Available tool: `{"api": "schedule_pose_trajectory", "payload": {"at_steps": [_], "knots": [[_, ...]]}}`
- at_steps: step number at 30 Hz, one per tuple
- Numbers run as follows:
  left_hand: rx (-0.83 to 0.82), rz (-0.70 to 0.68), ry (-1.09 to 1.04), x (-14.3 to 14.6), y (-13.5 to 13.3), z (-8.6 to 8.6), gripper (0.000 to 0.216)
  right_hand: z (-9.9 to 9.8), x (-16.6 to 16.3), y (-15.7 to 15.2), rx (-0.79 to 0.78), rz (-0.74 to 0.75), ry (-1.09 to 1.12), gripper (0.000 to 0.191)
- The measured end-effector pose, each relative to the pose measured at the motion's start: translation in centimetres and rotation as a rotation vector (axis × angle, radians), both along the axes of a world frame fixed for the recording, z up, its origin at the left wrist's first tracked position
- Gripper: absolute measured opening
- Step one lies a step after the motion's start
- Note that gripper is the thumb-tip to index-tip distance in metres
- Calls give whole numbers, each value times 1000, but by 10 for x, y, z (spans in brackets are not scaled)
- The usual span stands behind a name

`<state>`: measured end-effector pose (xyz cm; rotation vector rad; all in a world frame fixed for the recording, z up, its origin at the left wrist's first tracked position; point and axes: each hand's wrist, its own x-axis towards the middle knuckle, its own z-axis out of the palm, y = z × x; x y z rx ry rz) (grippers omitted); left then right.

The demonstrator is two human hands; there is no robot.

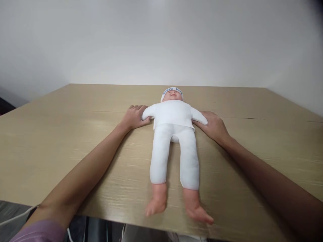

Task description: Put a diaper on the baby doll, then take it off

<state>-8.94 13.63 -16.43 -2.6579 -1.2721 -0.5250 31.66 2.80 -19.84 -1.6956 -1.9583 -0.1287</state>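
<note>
A baby doll (174,134) in a white cloth suit and a white cap with blue letters lies on its back on the wooden table (63,134), head away from me, bare feet at the near edge. My left hand (133,116) is closed around the end of the doll's arm on the left side. My right hand (213,126) grips the end of the doll's other arm, fingers curled over the sleeve.
The table's near edge (113,222) runs just under the doll's feet. A plain white wall (161,40) stands behind the far edge. A white cable (15,218) hangs below the table at the lower left.
</note>
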Motion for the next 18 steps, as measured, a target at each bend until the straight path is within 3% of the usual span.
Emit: {"api": "schedule_pose_trajectory", "payload": {"at_steps": [8, 12, 15, 18], "knots": [[-73, 57, -84, -4, 2, -5, 80, 3, 6, 27, -44, -61, -13, 54], [-76, 116, -95, 1, -10, -9, 80, -3, 4, 21, 104, -21, -80, 54], [-27, 173, -188, 9, -42, 2, 78, 0, -5, 1, 211, -7, -78, 60], [-27, 134, -333, 11, -117, 23, 68, 15, -25, -40, 272, 10, -28, 60]]}}
